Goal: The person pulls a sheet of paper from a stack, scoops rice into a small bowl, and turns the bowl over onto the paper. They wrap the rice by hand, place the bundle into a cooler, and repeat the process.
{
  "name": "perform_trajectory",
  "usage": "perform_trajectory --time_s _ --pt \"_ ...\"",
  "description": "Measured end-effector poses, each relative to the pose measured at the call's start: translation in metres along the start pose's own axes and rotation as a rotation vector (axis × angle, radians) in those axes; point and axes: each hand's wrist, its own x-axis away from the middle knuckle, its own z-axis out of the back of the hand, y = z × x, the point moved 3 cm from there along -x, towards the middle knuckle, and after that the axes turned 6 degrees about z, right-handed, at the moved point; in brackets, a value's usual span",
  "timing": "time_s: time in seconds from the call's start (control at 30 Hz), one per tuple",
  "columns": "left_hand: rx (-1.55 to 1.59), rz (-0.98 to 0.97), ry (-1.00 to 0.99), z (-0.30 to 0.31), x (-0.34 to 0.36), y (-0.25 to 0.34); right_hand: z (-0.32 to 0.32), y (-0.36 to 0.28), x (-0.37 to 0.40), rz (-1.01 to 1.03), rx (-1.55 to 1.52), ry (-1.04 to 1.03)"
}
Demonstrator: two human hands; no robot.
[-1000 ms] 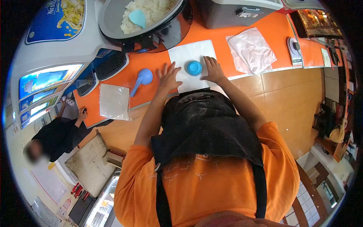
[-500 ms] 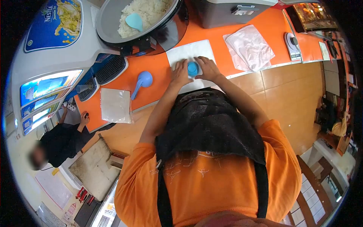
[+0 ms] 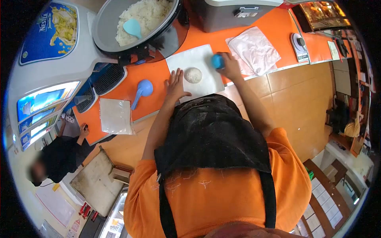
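Note:
A rounded mound of white rice (image 3: 193, 75) sits on a sheet of white paper (image 3: 198, 55) at the counter's edge. My left hand (image 3: 176, 86) lies with spread fingers over the paper's left side, beside the mound. At the paper's right edge, my right hand (image 3: 231, 67) grips a small blue cup (image 3: 217, 61), apart from the rice. To the left of my left hand, a periwinkle-blue scoop (image 3: 144, 88) with a handle rests on the orange counter (image 3: 156, 73).
A large cooker of rice (image 3: 105, 37) holds a light-blue paddle (image 3: 132, 27). Pink plastic sheets (image 3: 256, 49), a grey cooler box (image 3: 234, 18) and a scale (image 3: 298, 45) are toward the right. A plastic-wrapped paper stack (image 3: 116, 116) lies left. Another person (image 3: 59, 156) is at far left.
The blue cup has come off the paper's middle and moved right in my right hand, uncovering the rice mound. My left hand has let go of the cup and shifted left.

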Motion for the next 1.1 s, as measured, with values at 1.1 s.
perform_trajectory --time_s 1.1 --pt "0.088 -0.147 0.079 -0.005 -0.006 -0.010 -0.035 -0.009 0.082 0.581 0.344 -0.453"
